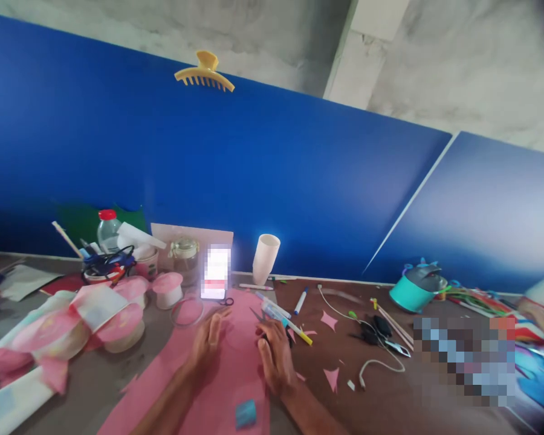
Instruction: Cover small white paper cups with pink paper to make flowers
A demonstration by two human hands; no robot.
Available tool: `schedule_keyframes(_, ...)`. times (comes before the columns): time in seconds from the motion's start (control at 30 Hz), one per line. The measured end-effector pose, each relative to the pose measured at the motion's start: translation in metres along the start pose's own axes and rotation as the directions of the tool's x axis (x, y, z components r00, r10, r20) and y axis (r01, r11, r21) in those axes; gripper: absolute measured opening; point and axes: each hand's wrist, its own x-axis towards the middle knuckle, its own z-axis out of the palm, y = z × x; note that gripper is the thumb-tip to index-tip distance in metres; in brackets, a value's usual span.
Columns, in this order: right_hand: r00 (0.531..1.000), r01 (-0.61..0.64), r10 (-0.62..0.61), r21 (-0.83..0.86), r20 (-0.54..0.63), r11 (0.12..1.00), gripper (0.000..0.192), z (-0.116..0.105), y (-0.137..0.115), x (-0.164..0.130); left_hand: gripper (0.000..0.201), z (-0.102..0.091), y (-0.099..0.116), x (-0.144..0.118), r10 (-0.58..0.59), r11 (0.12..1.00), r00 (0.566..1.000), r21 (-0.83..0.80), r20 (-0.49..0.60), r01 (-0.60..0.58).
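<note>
A long pink sheet [236,386] of paper or thin foam lies on the table in front of me. On its left part rests my left hand [207,341], fingers stretched forward and holding nothing. At the sheet's right edge, my right hand [274,353] is closed around scissors [256,315], their blades parted and pointing forward. Much of the scissors' handle is hidden by the fingers. Between the hands a faint curved line shows on the sheet. Ahead stands a phone [216,272] with a bright, blurred screen. A small blue piece [245,414] lies near the sheet's front.
Pink-topped round tubs [120,326] crowd the left. A white cup [266,260] stands by the blue partition [272,157]. Markers [301,301], pink scraps [331,379], a white cable [381,362] and keys [369,332] lie right, before a turquoise pot [412,291].
</note>
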Motion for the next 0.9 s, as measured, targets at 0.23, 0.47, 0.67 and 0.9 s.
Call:
schedule_keyframes(0.23,0.995,-0.052,0.039,-0.130,-0.096,0.990,0.028,-0.007,0.008,0.000,0.044,0.006,-0.003,0.006,-0.027,1.000,0.972,-0.013,-0.233,0.025)
schedule_keyframes(0.47,0.991,-0.014,-0.020,-0.261,-0.130,0.965,0.019,-0.011,0.021,0.036,0.030,0.008,-0.011,0.009,-0.013,0.994,0.982,-0.110,-0.189,-0.008)
schedule_keyframes(0.67,0.985,0.066,-0.139,-0.522,-0.102,0.850,0.024,-0.021,0.039,0.136,0.050,0.013,-0.007,0.005,-0.157,0.950,0.977,-0.291,-0.143,0.110)
schedule_keyframes(0.9,0.989,0.128,-0.043,-0.677,0.141,0.725,0.025,-0.020,0.054,0.208,0.062,0.010,-0.002,0.004,-0.146,0.967,0.989,-0.216,-0.036,0.135)
